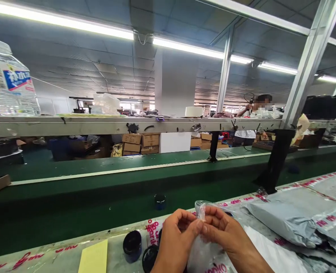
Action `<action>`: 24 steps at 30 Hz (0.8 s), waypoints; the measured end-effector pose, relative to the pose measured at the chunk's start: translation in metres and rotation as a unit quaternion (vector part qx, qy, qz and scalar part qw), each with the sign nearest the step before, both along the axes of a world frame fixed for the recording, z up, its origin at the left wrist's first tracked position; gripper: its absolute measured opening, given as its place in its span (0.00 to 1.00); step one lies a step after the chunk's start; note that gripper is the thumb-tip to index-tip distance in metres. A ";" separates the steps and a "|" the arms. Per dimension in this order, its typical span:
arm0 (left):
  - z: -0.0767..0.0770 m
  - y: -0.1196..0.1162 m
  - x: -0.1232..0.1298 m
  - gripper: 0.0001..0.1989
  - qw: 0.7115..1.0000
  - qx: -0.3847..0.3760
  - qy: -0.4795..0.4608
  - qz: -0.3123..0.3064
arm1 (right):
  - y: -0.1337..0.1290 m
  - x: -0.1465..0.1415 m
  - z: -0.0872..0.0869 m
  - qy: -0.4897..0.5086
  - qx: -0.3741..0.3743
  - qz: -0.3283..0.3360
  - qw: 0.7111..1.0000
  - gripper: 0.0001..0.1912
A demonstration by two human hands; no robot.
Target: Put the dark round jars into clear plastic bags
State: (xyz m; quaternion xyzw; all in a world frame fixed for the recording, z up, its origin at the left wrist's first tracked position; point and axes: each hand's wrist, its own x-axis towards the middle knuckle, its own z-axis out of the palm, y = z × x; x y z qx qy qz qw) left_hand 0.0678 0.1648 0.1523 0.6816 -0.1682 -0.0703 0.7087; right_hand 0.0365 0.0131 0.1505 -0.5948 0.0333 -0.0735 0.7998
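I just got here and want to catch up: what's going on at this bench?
A person's left hand and right hand are pinching a clear plastic bag between the fingertips. Left of the bag, dark round pieces sit on the bench near a yellow paper sheet. Another dark round piece is on the green conveyor belt beyond.

"补水" on the bottle's blue label (16,79)
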 end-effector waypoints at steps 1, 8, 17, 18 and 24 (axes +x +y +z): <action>0.002 0.004 0.002 0.16 1.000 -0.010 0.006 -0.006 | 0.004 0.004 -0.001 0.000 -0.009 0.009 1.000 0.25; 0.002 0.024 0.016 0.15 1.000 -0.010 0.022 0.003 | 0.026 0.012 0.007 0.010 -0.006 0.064 0.998 0.23; 0.008 0.044 0.034 0.18 0.998 -0.017 0.025 0.047 | 0.030 0.052 0.014 0.001 -0.007 -0.047 0.999 0.17; 0.008 0.045 0.035 0.19 0.998 -0.020 0.030 0.050 | 0.030 0.055 0.013 -0.009 -0.014 -0.056 0.998 0.18; 0.012 0.038 0.037 0.26 0.998 -0.014 0.050 0.041 | 0.041 0.050 0.011 -0.016 -0.022 0.051 0.998 0.23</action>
